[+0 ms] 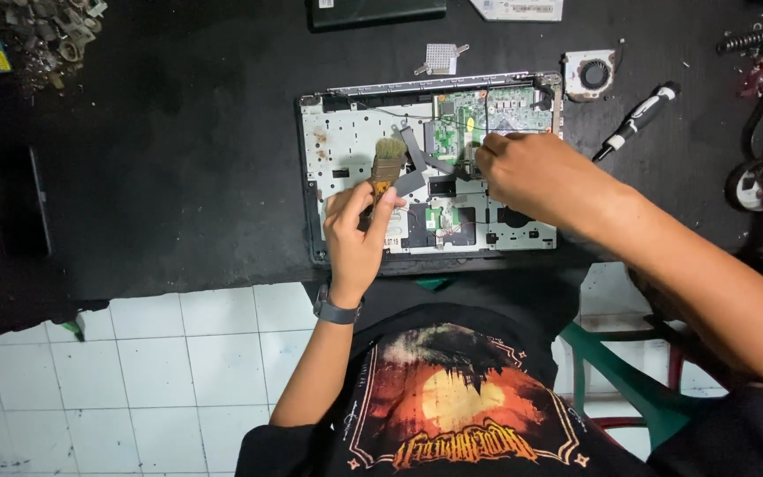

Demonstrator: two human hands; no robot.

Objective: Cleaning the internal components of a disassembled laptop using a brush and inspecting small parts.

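Gripping a small paintbrush (387,168) by its orange-brown handle, the left hand (357,234) has fingers closed around it, bristles pointing away from the body. Brush: short, pale tan bristles, splayed at the tip. Dark watch (336,311) on that wrist. Bristle end sits just beyond the fingertips, over the white inner frame of an opened laptop chassis (346,146). Right of the grip, grey flat ribbon cables (419,152) cross the frame. Right hand (523,172) rests further right, fingertips curled down on the green circuit board (479,115); cannot tell if it pinches anything. Beyond the chassis, a small metal plate (441,58). Far right of the grip: a loose cooling fan (590,74) and a black-handled screwdriver (638,119) on the black table (178,132). Far left corner, a heap of small parts (41,35).
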